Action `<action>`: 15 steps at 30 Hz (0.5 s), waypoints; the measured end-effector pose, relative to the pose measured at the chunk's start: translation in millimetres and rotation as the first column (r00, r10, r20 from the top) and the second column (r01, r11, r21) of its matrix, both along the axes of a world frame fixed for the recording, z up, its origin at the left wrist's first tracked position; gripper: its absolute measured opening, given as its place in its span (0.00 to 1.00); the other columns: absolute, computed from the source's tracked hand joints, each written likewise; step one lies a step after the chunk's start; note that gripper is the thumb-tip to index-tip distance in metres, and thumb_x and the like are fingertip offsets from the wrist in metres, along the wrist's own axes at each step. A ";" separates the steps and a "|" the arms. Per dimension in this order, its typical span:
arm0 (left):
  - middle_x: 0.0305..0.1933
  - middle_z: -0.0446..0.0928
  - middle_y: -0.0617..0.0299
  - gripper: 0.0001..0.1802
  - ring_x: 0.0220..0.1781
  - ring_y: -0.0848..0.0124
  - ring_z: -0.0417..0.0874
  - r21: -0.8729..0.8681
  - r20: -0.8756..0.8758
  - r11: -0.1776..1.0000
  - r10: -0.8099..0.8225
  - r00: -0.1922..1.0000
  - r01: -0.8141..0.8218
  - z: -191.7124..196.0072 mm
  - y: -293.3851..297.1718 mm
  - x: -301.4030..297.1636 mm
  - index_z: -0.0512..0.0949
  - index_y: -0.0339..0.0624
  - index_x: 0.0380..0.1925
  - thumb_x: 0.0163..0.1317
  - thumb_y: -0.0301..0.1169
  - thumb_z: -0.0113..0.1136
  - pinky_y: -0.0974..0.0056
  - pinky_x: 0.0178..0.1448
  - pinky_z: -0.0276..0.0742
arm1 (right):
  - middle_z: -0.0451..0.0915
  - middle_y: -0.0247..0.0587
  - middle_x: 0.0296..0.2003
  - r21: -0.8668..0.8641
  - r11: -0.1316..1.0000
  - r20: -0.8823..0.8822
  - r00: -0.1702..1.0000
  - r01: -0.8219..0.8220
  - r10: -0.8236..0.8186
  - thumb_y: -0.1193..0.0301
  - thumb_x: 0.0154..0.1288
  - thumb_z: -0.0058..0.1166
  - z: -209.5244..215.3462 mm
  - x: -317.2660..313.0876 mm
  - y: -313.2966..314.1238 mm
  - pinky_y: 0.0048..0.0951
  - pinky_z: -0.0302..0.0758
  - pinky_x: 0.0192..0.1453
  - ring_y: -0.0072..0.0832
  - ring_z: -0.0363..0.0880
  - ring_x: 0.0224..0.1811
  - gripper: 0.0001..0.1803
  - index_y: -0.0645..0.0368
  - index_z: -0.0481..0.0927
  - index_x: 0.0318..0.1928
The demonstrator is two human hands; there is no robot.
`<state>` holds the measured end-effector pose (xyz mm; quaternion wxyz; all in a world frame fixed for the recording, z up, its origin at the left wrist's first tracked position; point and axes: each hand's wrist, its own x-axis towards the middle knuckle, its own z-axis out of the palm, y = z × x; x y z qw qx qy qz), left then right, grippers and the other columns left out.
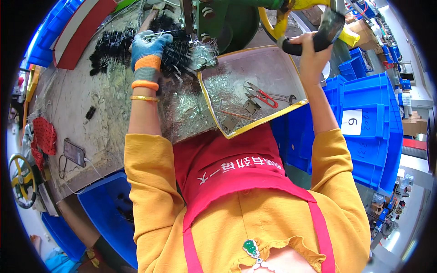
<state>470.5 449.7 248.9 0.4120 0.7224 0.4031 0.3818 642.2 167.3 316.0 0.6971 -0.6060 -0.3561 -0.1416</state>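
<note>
My left hand [149, 45], in a blue and grey glove with an orange cuff, is closed at the far left of the machine. A thin, bright wire-like piece [157, 33] shows at its fingertips; the rest of it is hidden. Around that hand lie heaps of small black pieces with thin metal ends [111, 48]. Bare and raised at the far right, my right hand [314, 52] is wrapped round a black handle [324, 41] joined to a yellow lever wheel [275, 27]. Between my hands stands a green press [227, 22], with shiny metal bits [205, 54] at its tooling.
A yellow-edged tray [255, 123] holds red-handled snips [261, 95], a wrench [284, 98] and metal scraps. A phone [73, 152] with a cable and a red cloth [44, 136] lie left. Blue bins [368, 132] stand right; another [107, 209] sits below the table's left edge.
</note>
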 end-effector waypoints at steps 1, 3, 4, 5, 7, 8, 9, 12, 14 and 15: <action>0.33 0.76 0.54 0.32 0.35 0.66 0.77 0.074 -0.110 0.995 -0.055 0.992 0.063 10.5 -3.1 -4.7 0.72 0.36 0.37 0.28 0.39 0.72 0.66 0.42 0.71 | 0.72 0.36 0.14 -0.070 0.996 -0.026 0.998 0.053 -0.055 0.76 0.47 0.49 16.9 -4.8 -1.4 0.21 0.70 0.27 0.21 0.73 0.18 0.10 0.64 0.63 0.31; 0.36 0.73 0.58 0.33 0.36 0.74 0.72 -0.032 -0.134 0.990 -0.138 0.981 0.135 21.7 -3.0 -11.1 0.69 0.34 0.41 0.33 0.33 0.71 0.72 0.41 0.68 | 0.72 0.35 0.14 -0.136 0.986 -0.047 0.993 0.100 -0.108 0.77 0.47 0.49 45.9 -9.2 -1.8 0.21 0.70 0.28 0.21 0.73 0.18 0.10 0.63 0.63 0.30; 0.35 0.73 0.58 0.32 0.36 0.73 0.72 -0.048 -0.143 0.986 -0.167 0.976 0.162 18.5 2.8 -12.7 0.68 0.33 0.41 0.34 0.33 0.71 0.72 0.41 0.68 | 0.72 0.37 0.15 -0.252 0.961 -0.038 0.991 0.112 -0.125 0.75 0.50 0.47 57.0 -9.1 -0.7 0.21 0.71 0.28 0.22 0.73 0.18 0.09 0.64 0.65 0.32; 0.35 0.73 0.58 0.31 0.35 0.73 0.72 -0.065 -0.151 0.980 -0.196 0.969 0.188 14.7 7.7 -13.3 0.68 0.33 0.41 0.36 0.32 0.70 0.72 0.41 0.68 | 0.73 0.38 0.15 -0.365 0.923 -0.027 0.990 0.122 -0.142 0.74 0.53 0.45 65.2 -8.6 0.5 0.21 0.72 0.29 0.22 0.73 0.17 0.09 0.65 0.66 0.34; 0.32 0.73 0.62 0.26 0.32 0.75 0.71 -0.135 -0.031 0.972 -0.199 0.980 0.193 11.8 6.9 -12.7 0.69 0.35 0.39 0.39 0.30 0.68 0.74 0.38 0.67 | 0.73 0.38 0.14 -0.371 0.917 -0.001 0.988 0.145 -0.156 0.73 0.53 0.45 75.7 -5.6 0.5 0.20 0.71 0.27 0.22 0.73 0.17 0.07 0.65 0.67 0.31; 0.30 0.73 0.65 0.23 0.30 0.77 0.70 -0.251 0.061 0.936 -0.241 0.969 0.248 7.2 13.2 -14.0 0.70 0.36 0.37 0.39 0.29 0.67 0.74 0.36 0.67 | 0.71 0.37 0.14 -0.376 0.916 -0.016 0.988 0.139 -0.156 0.73 0.52 0.45 81.7 -5.3 0.7 0.21 0.70 0.23 0.23 0.71 0.15 0.07 0.65 0.67 0.31; 0.28 0.72 0.67 0.20 0.28 0.78 0.69 -0.356 0.154 0.883 -0.267 0.951 0.305 10.0 14.1 -15.3 0.72 0.37 0.36 0.40 0.28 0.66 0.75 0.34 0.66 | 0.70 0.37 0.14 -0.380 0.916 -0.033 0.988 0.130 -0.154 0.73 0.52 0.45 86.9 -4.9 2.0 0.22 0.69 0.18 0.24 0.70 0.13 0.07 0.65 0.66 0.30; 0.26 0.71 0.71 0.18 0.26 0.81 0.68 -0.315 0.302 0.928 -0.103 0.948 0.201 -1.3 1.1 -15.2 0.74 0.39 0.37 0.42 0.25 0.64 0.77 0.33 0.64 | 0.68 0.36 0.14 -0.419 0.901 -0.053 0.988 0.109 -0.145 0.73 0.51 0.44 99.7 -7.7 7.6 0.24 0.68 0.14 0.25 0.69 0.11 0.07 0.65 0.66 0.29; 0.28 0.72 0.70 0.23 0.28 0.80 0.69 -0.336 0.323 0.933 -0.019 0.946 0.134 -16.1 3.5 -2.7 0.73 0.40 0.42 0.40 0.23 0.65 0.76 0.35 0.65 | 0.68 0.36 0.14 -0.464 0.875 -0.040 0.984 0.137 -0.175 0.74 0.51 0.44 114.2 -6.9 3.3 0.24 0.68 0.14 0.25 0.69 0.11 0.07 0.65 0.66 0.28; 0.28 0.72 0.70 0.23 0.28 0.80 0.69 -0.334 0.321 0.933 -0.020 0.947 0.133 -17.3 4.0 -3.7 0.73 0.40 0.42 0.40 0.23 0.65 0.76 0.35 0.65 | 0.68 0.36 0.13 -0.511 0.853 -0.063 0.985 0.106 -0.160 0.73 0.51 0.44 119.5 -5.2 5.0 0.24 0.68 0.14 0.25 0.69 0.11 0.06 0.65 0.67 0.27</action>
